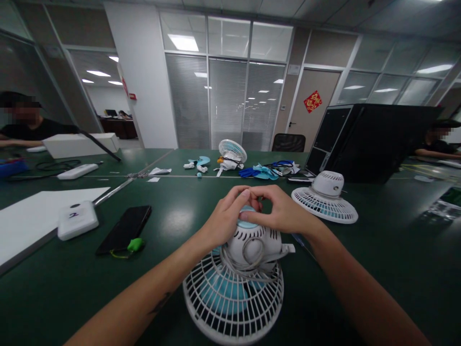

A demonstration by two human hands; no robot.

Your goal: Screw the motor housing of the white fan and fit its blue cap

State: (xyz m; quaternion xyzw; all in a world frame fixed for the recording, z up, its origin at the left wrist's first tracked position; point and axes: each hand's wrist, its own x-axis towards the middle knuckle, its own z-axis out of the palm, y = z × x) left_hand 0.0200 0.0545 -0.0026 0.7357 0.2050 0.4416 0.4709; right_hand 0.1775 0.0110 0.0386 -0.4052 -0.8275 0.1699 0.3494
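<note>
A small white electric fan (252,250) lies grille-down on the green table in front of me. Pale blue blades show through its round grille, and a grey cord is looped against the motor housing. My left hand (230,214) wraps round the top of the housing from the left. From the right, my right hand (279,209) grips the same top, its thumb lying across the light blue round cap (248,224). The fingertips of both hands meet behind the cap, partly hidden. A thin screwdriver-like rod (304,245) lies on the table beneath my right forearm.
A second fan (326,199) lies grille-down to the right, before a black computer case (370,144). Further back are another fan (232,153) and blue gloves (264,170). On the left lie a phone (126,228) and a white device (77,220). People sit at both sides.
</note>
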